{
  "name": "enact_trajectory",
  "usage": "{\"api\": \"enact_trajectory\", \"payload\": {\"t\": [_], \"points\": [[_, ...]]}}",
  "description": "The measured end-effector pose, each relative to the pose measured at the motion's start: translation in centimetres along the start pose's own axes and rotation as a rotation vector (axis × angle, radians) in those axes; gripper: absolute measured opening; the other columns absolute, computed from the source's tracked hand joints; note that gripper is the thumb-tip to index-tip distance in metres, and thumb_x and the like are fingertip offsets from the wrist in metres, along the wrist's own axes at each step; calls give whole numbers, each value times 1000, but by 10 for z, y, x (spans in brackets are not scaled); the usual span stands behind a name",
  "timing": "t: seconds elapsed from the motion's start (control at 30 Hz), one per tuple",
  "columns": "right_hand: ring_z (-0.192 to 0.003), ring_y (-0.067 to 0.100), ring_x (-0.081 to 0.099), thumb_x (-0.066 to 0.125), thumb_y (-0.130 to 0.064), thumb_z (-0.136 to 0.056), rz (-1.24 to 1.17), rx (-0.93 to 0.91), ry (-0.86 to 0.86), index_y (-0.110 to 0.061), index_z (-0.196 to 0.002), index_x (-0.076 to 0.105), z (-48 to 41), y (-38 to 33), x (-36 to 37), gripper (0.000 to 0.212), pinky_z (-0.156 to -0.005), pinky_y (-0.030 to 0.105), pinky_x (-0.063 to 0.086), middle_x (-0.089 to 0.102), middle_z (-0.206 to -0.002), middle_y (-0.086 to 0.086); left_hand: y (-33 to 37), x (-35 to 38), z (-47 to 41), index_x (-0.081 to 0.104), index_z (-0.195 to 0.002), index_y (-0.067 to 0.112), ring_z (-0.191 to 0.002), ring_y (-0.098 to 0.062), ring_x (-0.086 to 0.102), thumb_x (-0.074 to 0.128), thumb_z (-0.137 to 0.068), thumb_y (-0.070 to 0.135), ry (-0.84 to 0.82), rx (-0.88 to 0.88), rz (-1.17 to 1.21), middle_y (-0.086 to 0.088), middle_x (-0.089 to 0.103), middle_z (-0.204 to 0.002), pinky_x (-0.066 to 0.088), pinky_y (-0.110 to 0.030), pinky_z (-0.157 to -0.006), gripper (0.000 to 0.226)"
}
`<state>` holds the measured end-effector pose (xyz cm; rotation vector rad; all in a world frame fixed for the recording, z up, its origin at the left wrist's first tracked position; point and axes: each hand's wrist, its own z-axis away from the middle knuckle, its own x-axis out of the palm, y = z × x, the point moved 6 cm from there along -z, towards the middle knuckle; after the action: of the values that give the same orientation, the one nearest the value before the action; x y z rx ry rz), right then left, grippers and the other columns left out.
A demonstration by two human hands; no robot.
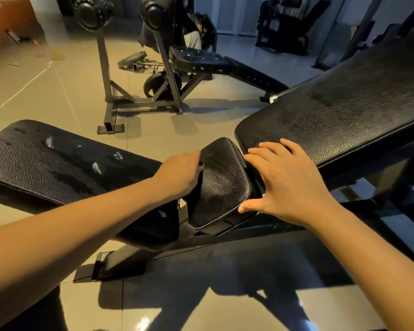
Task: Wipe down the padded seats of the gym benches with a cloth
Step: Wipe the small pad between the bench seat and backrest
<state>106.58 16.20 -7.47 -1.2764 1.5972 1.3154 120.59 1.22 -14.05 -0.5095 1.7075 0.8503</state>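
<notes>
Both hands were at the small seat pad [219, 185], frame centre, prob. to steady or tilt it for wiping. L hand [181, 174] curled its fingers over the pad's left edge. R hand [287, 185] lay flat, fingers spread, thumb at the lower-right corner. No cloth visible.

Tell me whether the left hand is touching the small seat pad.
Touching. In the head view the left hand curls its fingers over the left edge of the small seat pad, with no gap showing.
</notes>
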Motion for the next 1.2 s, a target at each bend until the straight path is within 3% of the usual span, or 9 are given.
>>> {"api": "enact_trajectory", "payload": {"t": [0.1, 0.23, 0.33, 0.5, 0.63, 0.73, 0.9, 0.97, 1.2], "points": [[-136, 25, 50, 53, -91, -60, -1, -2, 4, -17, -136, 60, 1, 0, 0, 106, -119, 50, 32, 61, -140, 1, 45, -11, 21, 48, -117, 15, -101, -22, 61, 46, -107, 26, -89, 151, 210, -1, 65, -113, 46, -35, -80, 15], [-137, 24, 49, 59, -89, -61, 0, -10, 22, -18, -137, 59, -2, 0, 0, 104, -118, 50, 31, 61, -140, 1, 83, -17, 50, 44, -107, 22, -80, -12, 54, 47, -106, 30, -84, 365, 284, 4, 55, -95, 47, -31, -70, 9], [-135, 25, 50, 61, -90, -58, 6, -5, 26, -19, -136, 60, -2, 0, 0, 105, -117, 50, 32, 62, -138, 0, 48, -10, 26, 45, -111, 18, -86, -19, 56, 46, -106, 27, -26, 243, 199, -2, 57, -102, 48, -41, -76, 11], [-134, 25, 52, 59, -90, -58, -1, -6, 38, -18, -132, 62, -1, 0, 0, 103, -116, 50, 34, 63, -137, 0, -3, 3, -6, 48, -117, 11, -101, -33, 61, 49, -104, 21, -42, -71, 115, -13, 63, -111, 44, -39, -77, 16], [-136, 24, 50, 58, -90, -61, 11, -9, 18, -18, -136, 60, 0, -1, 0, 105, -118, 50, 33, 61, -141, 1, 50, -11, 8, 53, -114, 20, -95, -12, 59, 54, -103, 22, -9, 197, 337, 14, 61, -99, 46, -34, -81, 11], [-137, 25, 50, 59, -90, -60, 19, -7, 21, -18, -137, 59, -1, -2, 1, 105, -118, 51, 32, 61, -140, 1, 63, -14, 9, 51, -109, 22, -92, -11, 57, 53, -102, 25, 55, 307, 327, 10, 62, -101, 45, -31, -76, 8], [-135, 25, 51, 58, -91, -57, 3, 3, 18, -19, -134, 61, 0, -1, -1, 105, -117, 51, 34, 62, -137, 0, -3, 5, -27, 47, -105, 13, -92, -29, 60, 47, -105, 25, 74, -131, 236, -12, 65, -105, 47, -41, -78, 12], [-134, 25, 51, 52, -92, -57, 3, 1, 15, -19, -133, 61, -1, -1, 0, 106, -117, 51, 34, 62, -138, 1, -7, 5, -31, 45, -104, 14, -90, -27, 57, 47, -105, 25, 47, -181, 219, -14, 65, -107, 44, -40, -77, 11], [-135, 26, 51, 52, -90, -61, 26, -9, 23, -15, -133, 62, 0, -1, 1, 105, -117, 50, 34, 62, -139, 3, 62, -17, -11, 57, -112, 20, -97, -17, 61, 55, -103, 26, 58, 264, 379, 3, 68, -107, 48, -35, -83, 11]]}}
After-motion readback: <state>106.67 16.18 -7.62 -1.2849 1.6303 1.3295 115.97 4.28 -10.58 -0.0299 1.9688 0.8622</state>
